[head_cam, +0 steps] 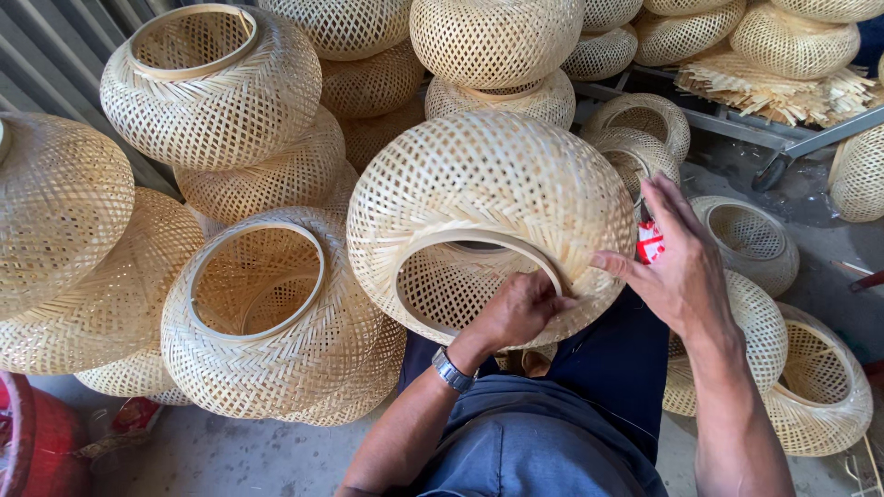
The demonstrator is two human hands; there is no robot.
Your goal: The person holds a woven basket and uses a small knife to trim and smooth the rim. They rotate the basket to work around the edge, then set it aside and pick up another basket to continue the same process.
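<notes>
On the person's lap, a round woven bamboo lampshade (pixel 488 198) lies tilted with its ringed opening facing near, the left hand (pixel 517 308) pinching that rim with curled fingers while the right hand (pixel 677 267), fingers spread, steadies its right side.

A woven shade (pixel 488 202) rested on the person's lap, its ringed opening turned toward them. The left hand (pixel 520 308) gripped the rim of that opening at its right side; the right hand (pixel 681 267) lay flat on the shade's right flank. Left of it lay another shade (pixel 267 322), opening up, with more stacked behind (pixel 212 87). To the right, smaller ones (pixel 815 387) sat on the floor (pixel 230 456), and a rack (pixel 783 138), possibly a cart, stood behind.
</notes>
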